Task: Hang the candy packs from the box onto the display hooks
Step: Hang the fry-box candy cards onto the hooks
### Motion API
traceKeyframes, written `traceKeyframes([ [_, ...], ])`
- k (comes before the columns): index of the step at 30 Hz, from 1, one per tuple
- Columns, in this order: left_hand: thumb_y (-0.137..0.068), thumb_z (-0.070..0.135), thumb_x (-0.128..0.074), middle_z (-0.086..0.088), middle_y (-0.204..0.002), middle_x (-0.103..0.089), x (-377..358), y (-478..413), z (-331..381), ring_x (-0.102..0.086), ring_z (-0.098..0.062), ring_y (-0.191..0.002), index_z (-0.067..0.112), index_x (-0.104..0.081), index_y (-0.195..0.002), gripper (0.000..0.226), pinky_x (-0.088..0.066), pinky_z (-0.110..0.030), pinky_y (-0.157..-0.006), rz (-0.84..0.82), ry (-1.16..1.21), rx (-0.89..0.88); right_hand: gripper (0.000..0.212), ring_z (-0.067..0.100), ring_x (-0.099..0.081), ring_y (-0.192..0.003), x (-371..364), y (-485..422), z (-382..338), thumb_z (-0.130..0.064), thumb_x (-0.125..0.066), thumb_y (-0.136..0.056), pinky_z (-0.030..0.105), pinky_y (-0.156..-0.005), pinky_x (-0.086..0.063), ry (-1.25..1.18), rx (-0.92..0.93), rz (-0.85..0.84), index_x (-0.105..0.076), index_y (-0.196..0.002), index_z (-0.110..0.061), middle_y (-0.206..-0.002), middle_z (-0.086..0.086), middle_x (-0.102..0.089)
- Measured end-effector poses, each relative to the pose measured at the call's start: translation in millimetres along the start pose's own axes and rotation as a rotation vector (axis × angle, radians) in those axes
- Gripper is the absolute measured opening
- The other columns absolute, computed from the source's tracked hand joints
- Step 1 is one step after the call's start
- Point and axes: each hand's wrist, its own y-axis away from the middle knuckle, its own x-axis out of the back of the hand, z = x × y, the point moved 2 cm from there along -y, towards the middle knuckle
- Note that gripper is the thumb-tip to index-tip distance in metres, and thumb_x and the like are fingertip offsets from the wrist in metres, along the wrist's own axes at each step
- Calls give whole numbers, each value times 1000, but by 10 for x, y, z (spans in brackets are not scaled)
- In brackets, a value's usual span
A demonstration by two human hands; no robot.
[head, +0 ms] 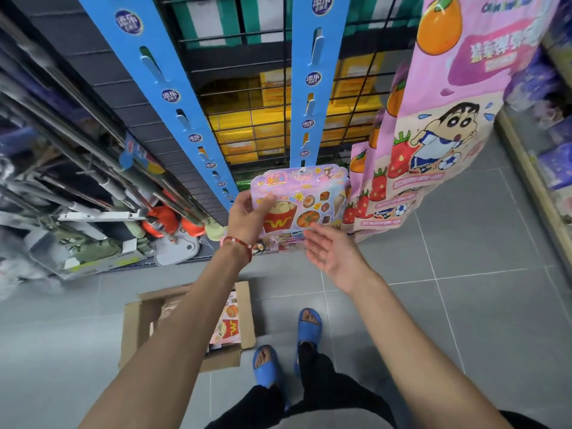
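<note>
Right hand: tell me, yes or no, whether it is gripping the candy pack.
No, the right hand is open with straight fingers beside the candy pack, which the left hand alone grips.

A black wire grid panel (263, 88) rises from grey floor tiles (479, 230), yellow boxes (238, 119) stacked behind it, a dark rack (62, 144) of poles and cleaning tools to its left, a pink cartoon stand (448, 97) and a shelf (523, 164) of purple packs to its right.
</note>
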Motion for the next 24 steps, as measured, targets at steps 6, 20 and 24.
traceKeyframes([
  [6, -96, 6, -66, -9, -131, -60, 538, 236, -298, -58, -15, -105, 3, -55, -136, 42, -50, -13, -70, 111, -24, 3, 12, 16, -67, -88, -314, 20, 352, -21, -57, -102, 30, -83, -54, 152, -46, -54, -67, -105, -15, -99, 3, -73],
  [20, -99, 3, -58, -7, -105, -67, 3321, 1229, -1702, -61, -18, -89, 14, -64, -104, 13, -47, -28, -73, 384, 251, 290, 11, 18, -66, -86, -1735, 159, 2616, -17, -56, -101, 33, -89, -53, 526, -275, -139, -67, -103, -16, -96, 4, -73],
  [24, -98, -2, -57, -9, -100, -67, 4095, 1276, -2114, -60, -21, -88, 10, -66, -100, 15, -50, -24, -68, 382, 255, 338, 11, 18, -64, -85, -2053, 117, 3279, -18, -55, -102, 30, -75, -59, 522, -320, -67, -65, -106, -15, -98, 4, -71],
])
